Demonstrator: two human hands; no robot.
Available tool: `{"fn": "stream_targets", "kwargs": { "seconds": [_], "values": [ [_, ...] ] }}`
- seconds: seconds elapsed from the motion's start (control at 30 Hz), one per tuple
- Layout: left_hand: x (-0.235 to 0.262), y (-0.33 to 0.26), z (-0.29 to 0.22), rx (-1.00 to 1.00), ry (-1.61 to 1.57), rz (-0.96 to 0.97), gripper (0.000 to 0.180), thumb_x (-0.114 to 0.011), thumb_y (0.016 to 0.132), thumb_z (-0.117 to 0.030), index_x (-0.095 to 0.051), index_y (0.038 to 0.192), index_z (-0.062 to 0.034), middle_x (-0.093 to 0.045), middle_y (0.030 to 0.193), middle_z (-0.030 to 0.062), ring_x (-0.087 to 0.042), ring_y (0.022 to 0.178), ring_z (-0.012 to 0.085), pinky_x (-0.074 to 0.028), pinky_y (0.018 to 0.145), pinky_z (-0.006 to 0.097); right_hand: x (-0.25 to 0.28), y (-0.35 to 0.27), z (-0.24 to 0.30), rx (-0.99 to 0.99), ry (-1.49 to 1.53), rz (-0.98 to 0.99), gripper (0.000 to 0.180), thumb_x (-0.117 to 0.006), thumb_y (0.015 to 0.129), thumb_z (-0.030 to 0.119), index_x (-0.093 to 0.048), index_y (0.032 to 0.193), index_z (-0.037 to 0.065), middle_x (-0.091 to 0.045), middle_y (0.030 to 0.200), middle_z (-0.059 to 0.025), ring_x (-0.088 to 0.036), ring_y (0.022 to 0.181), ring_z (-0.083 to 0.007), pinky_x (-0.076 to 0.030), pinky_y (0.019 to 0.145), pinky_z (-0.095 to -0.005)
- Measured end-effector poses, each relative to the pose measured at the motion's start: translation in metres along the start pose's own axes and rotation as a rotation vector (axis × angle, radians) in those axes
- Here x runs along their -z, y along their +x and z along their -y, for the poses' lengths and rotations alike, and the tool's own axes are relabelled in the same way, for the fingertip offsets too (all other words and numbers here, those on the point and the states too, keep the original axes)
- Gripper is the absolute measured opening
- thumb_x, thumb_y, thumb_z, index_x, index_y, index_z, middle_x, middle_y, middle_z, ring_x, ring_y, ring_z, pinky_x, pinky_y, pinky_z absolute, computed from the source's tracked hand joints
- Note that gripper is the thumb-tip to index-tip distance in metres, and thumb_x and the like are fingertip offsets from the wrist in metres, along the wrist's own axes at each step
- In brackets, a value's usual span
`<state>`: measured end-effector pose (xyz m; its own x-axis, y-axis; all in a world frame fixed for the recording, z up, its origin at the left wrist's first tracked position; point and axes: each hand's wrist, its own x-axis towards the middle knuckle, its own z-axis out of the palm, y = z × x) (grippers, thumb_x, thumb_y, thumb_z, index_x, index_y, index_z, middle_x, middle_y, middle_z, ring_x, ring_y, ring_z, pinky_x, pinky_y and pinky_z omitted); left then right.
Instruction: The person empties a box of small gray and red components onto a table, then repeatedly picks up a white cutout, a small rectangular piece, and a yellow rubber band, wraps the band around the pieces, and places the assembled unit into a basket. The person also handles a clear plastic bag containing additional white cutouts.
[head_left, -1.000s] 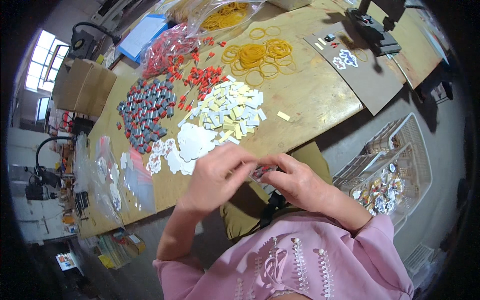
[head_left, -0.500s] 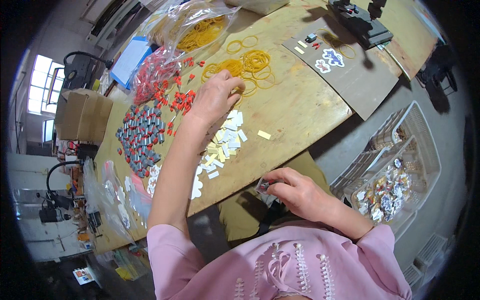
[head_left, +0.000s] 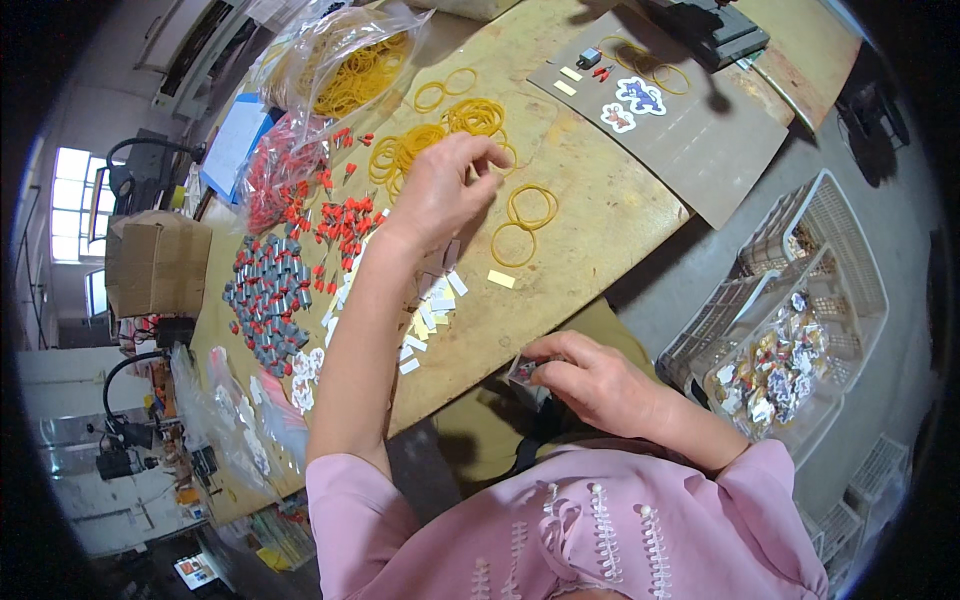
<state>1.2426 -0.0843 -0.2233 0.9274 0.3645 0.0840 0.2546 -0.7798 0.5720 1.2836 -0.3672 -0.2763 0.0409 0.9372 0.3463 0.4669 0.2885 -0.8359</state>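
My left hand [head_left: 446,192] hovers at the near edge of a pile of yellow rubber bands [head_left: 408,148]. Its fingers are bent, with thumb and forefinger apart and nothing visible between them. A few loose rubber bands [head_left: 514,245] lie to the right of that hand. Under its wrist are small white and cream rectangular pieces [head_left: 436,305], partly hidden by the forearm. Just off the table's near edge, my right hand [head_left: 598,385] pinches a small clear plastic bag [head_left: 522,371]. Something dark and reddish shows inside the bag, too small to name.
Left of my forearm lie red-tipped pieces [head_left: 347,222] and grey cylinders with red ends [head_left: 268,300]. A large bag of rubber bands [head_left: 365,80] stands behind. A grey board [head_left: 690,150] holds sample pieces and cutouts. Plastic crates [head_left: 840,235] with filled bags stand at right.
Several rubber bands now lie apart from the pile, to its right. My left hand has risen slightly, its thumb and forefinger further apart. The view has shifted; my right hand still holds the bag.
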Motion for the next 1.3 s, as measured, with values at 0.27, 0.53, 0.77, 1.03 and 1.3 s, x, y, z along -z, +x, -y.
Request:
{"fn": "stream_targets", "kwargs": {
  "seconds": [0.27, 0.53, 0.77, 1.03, 1.3],
  "values": [
    [-0.004, -0.001, 0.025, -0.034, 0.102, 0.004, 0.012, -0.068, 0.089, -0.014, -0.066, 0.093, -0.0023, -0.066, 0.09, 0.015, -0.066, 0.086, 0.0319, -0.053, 0.078, 0.041, -0.005, -0.002, -0.001, 0.001, -0.017, -0.001, 0.021, -0.064, 0.084, 0.002, -0.064, 0.105, 0.001, -0.063, 0.12, -0.0164, -0.064, 0.11, -0.0353, -0.057, 0.089, -0.0414],
    [-0.012, -0.031, -0.012, -0.16, 0.036, 0.103, 0.015, -0.074, 0.085, -0.01, -0.066, 0.095, -0.0031, -0.062, 0.086, 0.0106, -0.063, 0.08, 0.0238, -0.053, 0.073, 0.036, -0.004, -0.004, 0.003, -0.027, -0.02, 0.005, 0.02, -0.066, 0.085, 0.003, -0.065, 0.105, 0.002, -0.063, 0.12, -0.0162, -0.065, 0.11, -0.0352, -0.057, 0.09, -0.0417],
    [-0.015, -0.023, -0.009, -0.236, 0.25, 0.156, 0.011, -0.071, 0.083, -0.01, -0.066, 0.09, -0.0024, -0.066, 0.086, 0.0177, -0.066, 0.085, 0.0373, -0.054, 0.075, 0.045, -0.003, -0.006, 0.003, -0.017, -0.069, 0.001, 0.023, -0.067, 0.081, 0.0, -0.065, 0.104, 0.003, -0.065, 0.119, -0.0143, -0.066, 0.107, -0.0347, -0.056, 0.09, -0.0415],
    [-0.021, -0.011, -0.022, -0.153, 0.399, 0.273, 0.011, -0.069, 0.074, -0.009, -0.063, 0.08, -0.0005, -0.066, 0.075, 0.0196, -0.065, 0.07, 0.0369, -0.053, 0.064, 0.045, 0.005, -0.009, 0.004, 0.017, -0.167, -0.058, 0.021, -0.071, 0.081, -0.003, -0.066, 0.1, 0.004, -0.067, 0.106, -0.0121, -0.067, 0.096, -0.0322, -0.056, 0.08, -0.0404],
    [0.016, -0.041, -0.009, 0.135, -0.265, 0.034, 0.013, -0.069, 0.078, -0.011, -0.065, 0.084, -0.0002, -0.061, 0.066, 0.0083, -0.058, 0.062, 0.0107, -0.049, 0.059, 0.03, 0.008, -0.013, 0.009, -0.029, -0.128, -0.114, 0.025, -0.07, 0.082, -0.004, -0.066, 0.105, 0.004, -0.063, 0.099, -0.0134, -0.065, 0.093, -0.0336, -0.055, 0.076, -0.0405]
  ]
}}
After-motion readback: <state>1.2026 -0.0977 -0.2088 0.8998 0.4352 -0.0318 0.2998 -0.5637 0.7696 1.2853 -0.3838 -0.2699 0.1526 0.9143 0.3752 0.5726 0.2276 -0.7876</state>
